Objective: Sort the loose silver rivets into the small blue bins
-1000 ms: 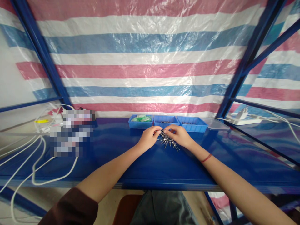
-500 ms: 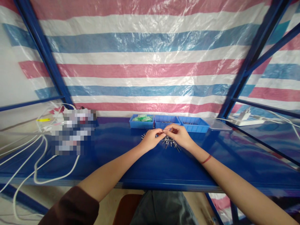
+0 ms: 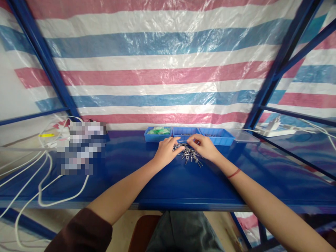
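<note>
A loose pile of blind rivets [image 3: 191, 155], silvery with thin stems, lies on the blue table between my hands. My left hand [image 3: 167, 150] is at the pile's left side, thumb and fingers apart, with nothing visible gripped. Over the right part of the pile, my right hand [image 3: 202, 146] pinches thumb against fingers. A thin rivet [image 3: 183, 141] sticks out leftward from that pinch, towards my left fingertips; its other end is hidden by the fingers.
Behind the pile stand three joined blue bins: the left bin [image 3: 151, 137] holds green-and-white packets, the middle bin [image 3: 181, 130] and right bin [image 3: 225, 139] small metal parts. A clear lid [image 3: 246, 136] and a power strip [image 3: 278, 130] lie rightward. White cables [image 3: 51, 168] loop at left.
My hands were together at the fingertips and have moved apart. The left thumb and fingers have spread, showing more of the rivet pile. The view has shifted slightly.
</note>
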`<state>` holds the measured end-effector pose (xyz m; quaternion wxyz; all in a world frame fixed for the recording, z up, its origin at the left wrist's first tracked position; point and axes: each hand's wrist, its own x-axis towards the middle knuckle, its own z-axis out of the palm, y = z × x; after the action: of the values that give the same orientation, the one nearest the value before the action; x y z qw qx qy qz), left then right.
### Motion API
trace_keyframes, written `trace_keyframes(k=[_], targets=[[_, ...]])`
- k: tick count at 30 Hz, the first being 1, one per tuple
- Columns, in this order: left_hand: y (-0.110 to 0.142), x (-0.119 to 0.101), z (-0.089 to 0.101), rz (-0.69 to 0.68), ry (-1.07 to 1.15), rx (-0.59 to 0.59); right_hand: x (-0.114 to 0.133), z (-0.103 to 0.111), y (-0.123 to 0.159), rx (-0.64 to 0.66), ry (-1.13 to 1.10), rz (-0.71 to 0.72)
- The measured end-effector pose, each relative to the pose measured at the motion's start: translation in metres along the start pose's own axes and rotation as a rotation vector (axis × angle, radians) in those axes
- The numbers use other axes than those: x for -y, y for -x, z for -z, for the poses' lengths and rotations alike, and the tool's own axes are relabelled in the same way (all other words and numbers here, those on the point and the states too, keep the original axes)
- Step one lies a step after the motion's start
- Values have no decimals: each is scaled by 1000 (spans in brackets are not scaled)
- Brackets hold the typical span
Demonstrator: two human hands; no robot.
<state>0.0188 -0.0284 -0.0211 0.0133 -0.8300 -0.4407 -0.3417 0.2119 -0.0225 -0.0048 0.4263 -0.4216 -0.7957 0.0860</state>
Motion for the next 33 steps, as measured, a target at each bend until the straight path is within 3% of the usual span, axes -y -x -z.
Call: trace_keyframes(k=[6, 11, 14, 17, 19, 25, 28, 33], targets=[[1, 7, 13, -75, -275, 83, -35, 42, -4, -327, 450, -276], [11, 3, 8, 85, -302, 156, -40, 50, -1, -255, 696, -425], [19, -5, 6, 247, -240, 230, -24, 33, 4, -122, 585, -305], [29, -8, 8, 271, -227, 249, -11, 11, 23, 59, 396, -88], [36, -5, 10, 276, -210, 256, -10, -1, 40, 130, 351, -15], [41, 4, 13, 344, -143, 389, -18, -22, 61, 273, 393, -109], [37, 3, 9, 257, -122, 411, -12, -29, 54, 302, 351, -68], [31, 4, 1, -47, -97, 314, 0, -39, 42, 270, 226, 69]])
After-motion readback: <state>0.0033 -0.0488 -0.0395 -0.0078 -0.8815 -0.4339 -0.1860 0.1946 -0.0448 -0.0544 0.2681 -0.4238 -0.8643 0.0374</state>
